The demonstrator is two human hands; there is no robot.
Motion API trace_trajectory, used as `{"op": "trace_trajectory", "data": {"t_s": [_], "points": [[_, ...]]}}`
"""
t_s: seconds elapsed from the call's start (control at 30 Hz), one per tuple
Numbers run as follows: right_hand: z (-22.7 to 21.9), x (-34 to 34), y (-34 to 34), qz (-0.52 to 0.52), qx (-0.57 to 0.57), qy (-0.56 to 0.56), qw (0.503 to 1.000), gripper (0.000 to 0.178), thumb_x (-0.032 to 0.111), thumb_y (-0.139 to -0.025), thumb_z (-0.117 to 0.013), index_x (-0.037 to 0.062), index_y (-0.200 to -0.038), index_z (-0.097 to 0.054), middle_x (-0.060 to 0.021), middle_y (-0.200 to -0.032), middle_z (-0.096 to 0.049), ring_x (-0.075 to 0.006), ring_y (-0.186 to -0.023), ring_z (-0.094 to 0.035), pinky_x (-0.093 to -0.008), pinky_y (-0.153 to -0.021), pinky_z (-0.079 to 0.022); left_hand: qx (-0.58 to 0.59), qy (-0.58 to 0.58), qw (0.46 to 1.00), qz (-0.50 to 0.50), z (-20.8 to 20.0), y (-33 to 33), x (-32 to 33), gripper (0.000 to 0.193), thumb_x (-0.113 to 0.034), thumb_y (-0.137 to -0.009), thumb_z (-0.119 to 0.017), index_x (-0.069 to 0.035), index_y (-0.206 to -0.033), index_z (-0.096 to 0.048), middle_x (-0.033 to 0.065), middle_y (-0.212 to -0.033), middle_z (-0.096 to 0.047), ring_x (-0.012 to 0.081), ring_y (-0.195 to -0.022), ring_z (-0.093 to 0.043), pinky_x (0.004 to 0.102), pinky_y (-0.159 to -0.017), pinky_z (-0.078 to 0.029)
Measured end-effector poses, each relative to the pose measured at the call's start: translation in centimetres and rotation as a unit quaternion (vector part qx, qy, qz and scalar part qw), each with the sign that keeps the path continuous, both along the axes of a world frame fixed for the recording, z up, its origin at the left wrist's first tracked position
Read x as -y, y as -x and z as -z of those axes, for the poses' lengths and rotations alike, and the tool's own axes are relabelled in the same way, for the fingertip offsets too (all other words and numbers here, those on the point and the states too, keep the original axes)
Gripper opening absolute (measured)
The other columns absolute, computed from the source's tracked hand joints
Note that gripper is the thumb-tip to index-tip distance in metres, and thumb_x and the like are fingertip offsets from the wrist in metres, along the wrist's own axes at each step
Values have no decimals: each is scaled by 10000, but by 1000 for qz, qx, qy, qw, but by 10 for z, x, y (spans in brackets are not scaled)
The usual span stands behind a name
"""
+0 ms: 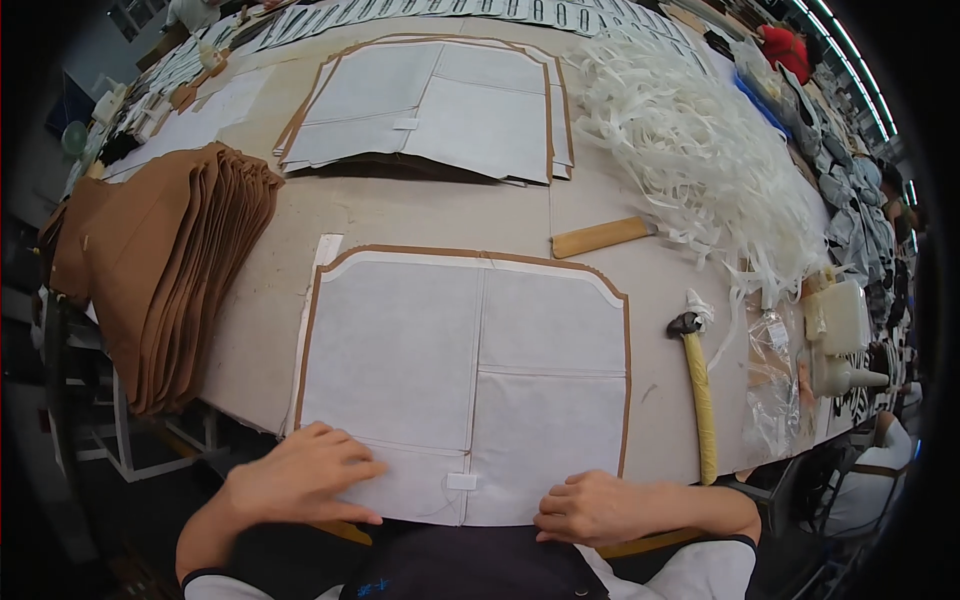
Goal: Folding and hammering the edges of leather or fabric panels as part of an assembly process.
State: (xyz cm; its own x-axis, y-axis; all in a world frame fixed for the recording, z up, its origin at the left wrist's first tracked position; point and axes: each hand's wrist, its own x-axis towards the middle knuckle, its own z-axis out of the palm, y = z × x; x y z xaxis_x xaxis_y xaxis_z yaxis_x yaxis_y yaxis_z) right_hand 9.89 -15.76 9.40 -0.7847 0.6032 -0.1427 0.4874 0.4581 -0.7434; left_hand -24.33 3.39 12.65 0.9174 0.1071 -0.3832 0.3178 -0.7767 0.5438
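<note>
A white-backed panel (400,350) with a narrow brown border lies flat on the table in front of me. Seams cross it, and a small white tag (462,481) sits by its near edge with loose threads around it. My left hand (305,475) is over the panel's near left corner, fingers stretched and thumb apart. At the near right part of the panel, my right hand (590,508) has its fingers curled over the edge, apparently pinching it. A white strip shows beneath the panel's left side.
Similar panels (470,120) are stacked farther back. Brown folded pieces (180,270) hang over the table's left edge. At right lie a heap of white strips (690,150), a yellow-handled hammer (699,400), a wooden-handled tool (600,237), a clear plastic bag (772,390) and a white bottle (848,376).
</note>
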Motion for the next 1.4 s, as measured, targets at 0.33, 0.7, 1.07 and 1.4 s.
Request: {"op": "trace_trajectory", "data": {"t_s": [0.33,0.7,1.07,1.4], "points": [[84,-219,-35,372,-26,-358,856,245,132,-902,-759,33,-1114,-687,-125,-1029,-657,-331,-949,-629,-435,-852,-498,278,-126,909,-283,89,-143,-112,356,-206,-917,-773,-18,-1212,-706,150,-1209,-682,313,-1147,-647,396,-986,-514],[80,-228,-33,349,-10,-164,923,138,143,-893,-749,53,-948,-660,-96,-939,-676,-297,-925,-610,-434,-852,-463,153,-45,968,-195,88,-162,-144,246,-189,-864,-809,-26,-1026,-721,93,-973,-680,268,-950,-628,391,-841,-518],[95,-233,-27,393,-101,-183,896,89,84,-870,-762,81,-929,-696,-33,-924,-653,-250,-968,-567,-394,-888,-388,313,-25,922,-226,114,-155,-143,61,-89,-903,-755,-62,-953,-734,47,-941,-691,225,-926,-609,366,-836,-493],[101,-225,-32,353,-155,-219,896,190,-90,-822,-722,8,-983,-745,-83,-983,-629,-279,-939,-580,-395,-785,-505,382,-96,905,-160,126,-144,-148,241,-26,-843,-775,-87,-1074,-807,27,-953,-691,221,-882,-601,350,-804,-486]]}}
